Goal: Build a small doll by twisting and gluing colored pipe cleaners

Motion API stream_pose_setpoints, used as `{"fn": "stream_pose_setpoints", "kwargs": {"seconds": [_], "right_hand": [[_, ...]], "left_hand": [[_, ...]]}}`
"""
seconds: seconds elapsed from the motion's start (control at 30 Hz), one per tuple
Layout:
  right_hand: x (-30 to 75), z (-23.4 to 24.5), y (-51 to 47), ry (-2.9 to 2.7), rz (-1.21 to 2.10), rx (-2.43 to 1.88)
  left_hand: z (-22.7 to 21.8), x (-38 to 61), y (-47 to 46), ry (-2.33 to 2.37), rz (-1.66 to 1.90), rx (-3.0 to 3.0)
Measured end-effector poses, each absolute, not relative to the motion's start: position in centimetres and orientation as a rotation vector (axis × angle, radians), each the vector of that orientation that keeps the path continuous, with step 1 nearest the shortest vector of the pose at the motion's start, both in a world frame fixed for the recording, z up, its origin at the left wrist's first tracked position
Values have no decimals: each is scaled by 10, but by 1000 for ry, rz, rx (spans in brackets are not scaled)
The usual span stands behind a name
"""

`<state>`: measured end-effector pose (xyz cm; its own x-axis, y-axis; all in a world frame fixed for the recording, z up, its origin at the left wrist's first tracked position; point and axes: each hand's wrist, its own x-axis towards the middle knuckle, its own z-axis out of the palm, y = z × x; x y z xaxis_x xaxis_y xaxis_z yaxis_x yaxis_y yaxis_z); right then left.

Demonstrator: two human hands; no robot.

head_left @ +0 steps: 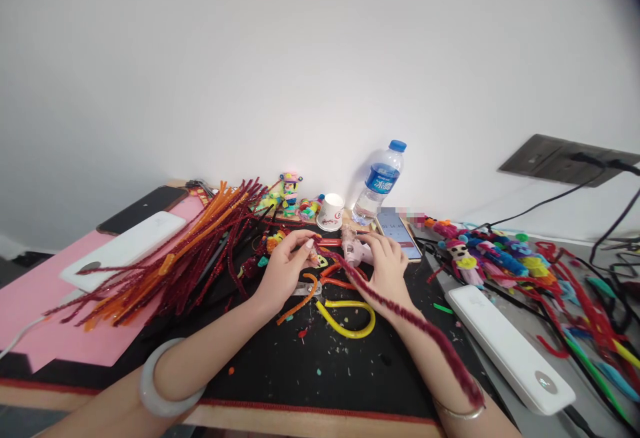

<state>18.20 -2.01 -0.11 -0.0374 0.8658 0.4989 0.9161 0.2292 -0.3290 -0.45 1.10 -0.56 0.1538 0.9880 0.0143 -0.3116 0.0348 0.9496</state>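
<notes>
My left hand (pixel 284 268) is closed in a pinch on the end of a dark red pipe cleaner (pixel 415 321). That fuzzy stem runs back along my right forearm towards the table's near edge. My right hand (pixel 385 265) has its fingers curled round the same stem near the pinch, just in front of a pink glue gun (pixel 353 249). Under both hands lie an orange pipe cleaner (pixel 300 303), a bent yellow one (pixel 350 321) and small pliers (pixel 303 288) on the black mat (pixel 280 365).
A big bundle of red and orange pipe cleaners (pixel 180 258) lies left. Behind the hands are a paper cup (pixel 331 212), water bottle (pixel 379 183) and phone (pixel 400 233). White power banks (pixel 510 348) (pixel 125 248), coloured pipe-cleaner figures (pixel 490 255) and cables lie at the sides.
</notes>
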Motion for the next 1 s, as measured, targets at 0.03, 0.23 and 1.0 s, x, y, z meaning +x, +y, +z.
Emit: {"fn": "stream_pose_setpoints", "kwargs": {"seconds": [0.03,0.23,1.0], "right_hand": [[177,2,-23,-1912,-56,-1562],[159,5,-37,-1992,38,-1238],[170,-5,-26,-1915,20,-1441]], "left_hand": [[-6,-4,10,873,1204,1071],[-5,-1,4,825,1050,1360],[-9,-9,11,477,709,660]]}}
